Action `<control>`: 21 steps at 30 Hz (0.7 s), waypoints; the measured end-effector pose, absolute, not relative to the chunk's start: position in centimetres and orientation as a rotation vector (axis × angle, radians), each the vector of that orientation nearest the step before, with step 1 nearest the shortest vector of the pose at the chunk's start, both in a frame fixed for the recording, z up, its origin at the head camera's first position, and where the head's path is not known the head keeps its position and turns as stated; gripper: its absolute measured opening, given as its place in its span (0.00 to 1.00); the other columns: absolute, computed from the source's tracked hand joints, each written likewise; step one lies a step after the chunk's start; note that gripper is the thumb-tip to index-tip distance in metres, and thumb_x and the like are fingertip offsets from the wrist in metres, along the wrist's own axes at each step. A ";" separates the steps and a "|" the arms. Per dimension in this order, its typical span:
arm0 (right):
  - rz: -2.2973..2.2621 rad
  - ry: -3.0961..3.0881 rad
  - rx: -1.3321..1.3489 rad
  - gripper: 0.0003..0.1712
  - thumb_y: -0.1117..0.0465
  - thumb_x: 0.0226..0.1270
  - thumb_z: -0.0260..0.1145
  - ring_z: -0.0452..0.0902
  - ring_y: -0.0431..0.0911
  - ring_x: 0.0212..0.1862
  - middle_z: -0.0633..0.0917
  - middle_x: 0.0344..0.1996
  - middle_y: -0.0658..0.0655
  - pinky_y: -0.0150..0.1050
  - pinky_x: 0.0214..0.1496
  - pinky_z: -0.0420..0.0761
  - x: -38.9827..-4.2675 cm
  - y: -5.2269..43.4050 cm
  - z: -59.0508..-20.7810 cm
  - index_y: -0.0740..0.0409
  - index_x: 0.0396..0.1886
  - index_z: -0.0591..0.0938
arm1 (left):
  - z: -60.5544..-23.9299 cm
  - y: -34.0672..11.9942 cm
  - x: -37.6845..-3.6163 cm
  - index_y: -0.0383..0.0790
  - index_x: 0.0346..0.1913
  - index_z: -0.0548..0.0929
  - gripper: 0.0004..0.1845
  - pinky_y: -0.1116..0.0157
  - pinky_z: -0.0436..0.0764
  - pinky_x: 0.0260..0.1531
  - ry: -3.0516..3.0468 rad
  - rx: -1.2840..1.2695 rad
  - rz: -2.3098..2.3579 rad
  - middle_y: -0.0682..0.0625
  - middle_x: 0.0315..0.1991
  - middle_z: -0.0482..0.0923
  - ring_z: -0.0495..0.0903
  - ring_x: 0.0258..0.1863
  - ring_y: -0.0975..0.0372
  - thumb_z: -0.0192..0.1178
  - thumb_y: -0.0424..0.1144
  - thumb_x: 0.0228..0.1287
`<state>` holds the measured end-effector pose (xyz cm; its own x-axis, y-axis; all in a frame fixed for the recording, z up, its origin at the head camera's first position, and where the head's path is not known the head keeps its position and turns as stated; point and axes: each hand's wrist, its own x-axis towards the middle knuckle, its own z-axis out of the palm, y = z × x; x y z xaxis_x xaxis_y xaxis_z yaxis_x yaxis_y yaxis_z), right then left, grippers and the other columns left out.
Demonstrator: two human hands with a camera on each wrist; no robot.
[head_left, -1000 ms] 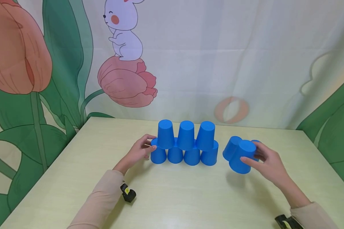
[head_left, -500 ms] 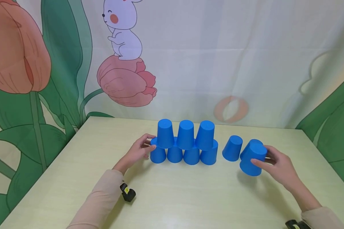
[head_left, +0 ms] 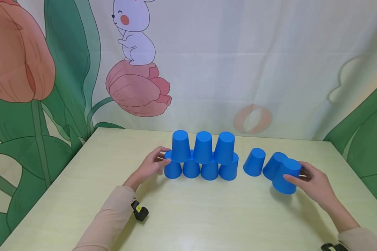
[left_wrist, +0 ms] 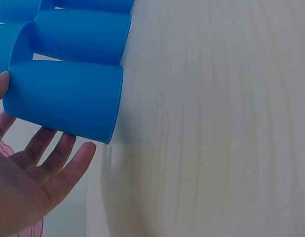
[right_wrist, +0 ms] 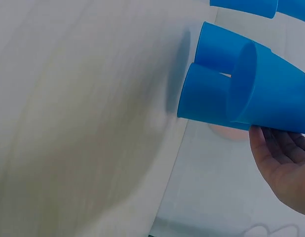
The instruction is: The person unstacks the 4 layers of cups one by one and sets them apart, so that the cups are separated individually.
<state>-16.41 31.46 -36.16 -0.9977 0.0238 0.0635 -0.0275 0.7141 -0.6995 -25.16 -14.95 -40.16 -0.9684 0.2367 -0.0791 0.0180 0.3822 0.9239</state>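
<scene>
Right hand [head_left: 314, 183] first, from the head view: my fingers curl round a tilted blue cup [head_left: 286, 176], lifted just off the table [head_left: 207, 216], beside a leaning cup [head_left: 274, 165] and an upright one [head_left: 254, 162]. To do this well, I judge I should keep the cup level and go gently near the two-tier stack [head_left: 202, 157]. My left hand [head_left: 150, 167] rests with relaxed fingers against the stack's end cup [head_left: 172, 169].

Left wrist view: spread fingers [left_wrist: 54, 163] lie along that end cup [left_wrist: 63, 98]; contact looks light, though I can't be sure.

Right wrist view: fingertips [right_wrist: 276, 148] cradle the held cup [right_wrist: 271, 94].
</scene>
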 end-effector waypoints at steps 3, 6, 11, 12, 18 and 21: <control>1.148 -2.850 -0.001 0.41 0.47 0.63 0.60 0.66 0.71 0.52 0.66 0.54 0.80 0.62 0.48 0.70 -16.5 32.0 -36.4 0.74 0.62 0.59 | -40.2 -15.0 -25.1 0.49 0.60 0.67 0.22 0.55 0.79 0.39 2.442 0.222 1.627 0.42 0.54 0.70 0.71 0.52 0.49 0.54 0.43 0.64; 1.117 -2.867 -0.047 0.42 0.46 0.62 0.60 0.66 0.70 0.52 0.67 0.55 0.79 0.61 0.47 0.71 -16.6 32.5 -36.8 0.73 0.63 0.59 | -40.1 -15.0 -25.1 0.49 0.60 0.67 0.22 0.55 0.79 0.39 2.441 0.214 1.626 0.42 0.54 0.70 0.71 0.52 0.49 0.55 0.43 0.64; 1.077 -2.895 -0.082 0.43 0.45 0.63 0.59 0.66 0.71 0.52 0.66 0.54 0.80 0.62 0.47 0.71 -16.8 33.4 -36.8 0.75 0.62 0.58 | -40.0 -15.0 -25.0 0.46 0.61 0.66 0.23 0.53 0.78 0.40 2.434 0.238 1.622 0.39 0.55 0.69 0.70 0.53 0.47 0.54 0.43 0.65; 1.097 -2.903 -0.063 0.43 0.45 0.63 0.58 0.64 0.72 0.53 0.65 0.55 0.81 0.63 0.48 0.69 -16.9 33.7 -36.9 0.76 0.62 0.57 | -39.9 -15.0 -25.1 0.46 0.61 0.66 0.23 0.53 0.78 0.40 2.431 0.236 1.623 0.39 0.55 0.69 0.70 0.53 0.46 0.54 0.43 0.65; 1.021 -2.894 -0.151 0.50 0.36 0.57 0.59 0.65 0.68 0.54 0.67 0.56 0.76 0.59 0.40 0.75 -19.8 38.4 -41.2 0.68 0.65 0.57 | -40.1 -14.9 -25.2 0.43 0.63 0.64 0.24 0.50 0.77 0.41 2.412 0.229 1.632 0.37 0.56 0.68 0.69 0.54 0.45 0.53 0.41 0.66; 1.002 -2.873 -0.159 0.52 0.34 0.54 0.59 0.64 0.69 0.55 0.67 0.57 0.74 0.61 0.42 0.73 -21.6 41.1 -44.1 0.66 0.66 0.56 | -40.1 -14.9 -25.2 0.43 0.63 0.64 0.24 0.49 0.77 0.41 2.409 0.225 1.634 0.37 0.56 0.67 0.69 0.54 0.44 0.53 0.41 0.66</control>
<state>-21.65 41.15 -44.13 -0.9901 0.1295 0.0549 0.0673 0.7788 -0.6237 -25.23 -14.92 -40.07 -0.9638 0.2488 -0.0962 0.0027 0.3696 0.9292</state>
